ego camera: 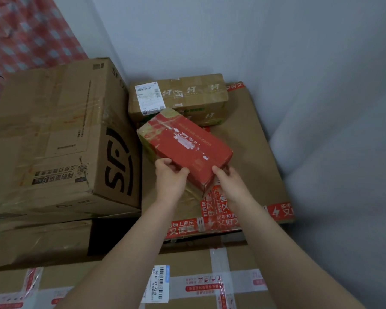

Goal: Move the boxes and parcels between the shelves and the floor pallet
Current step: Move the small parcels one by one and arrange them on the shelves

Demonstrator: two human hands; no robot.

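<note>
A small red box (184, 143) wrapped in clear tape sits tilted over a wide flat brown carton (250, 157) with red printed tape. My left hand (171, 177) grips the red box's near left corner. My right hand (230, 184) holds its near right corner from below. Just behind it lies a brown parcel (187, 97) with a white label, resting on the same carton. I cannot tell whether the red box's far end touches the carton.
A large brown SF carton (54, 134) stands stacked at the left, close to the red box. More taped cartons (198, 284) lie in front, below my arms. White walls (321, 85) close the corner behind and to the right. Red checked cloth (25, 34) hangs at upper left.
</note>
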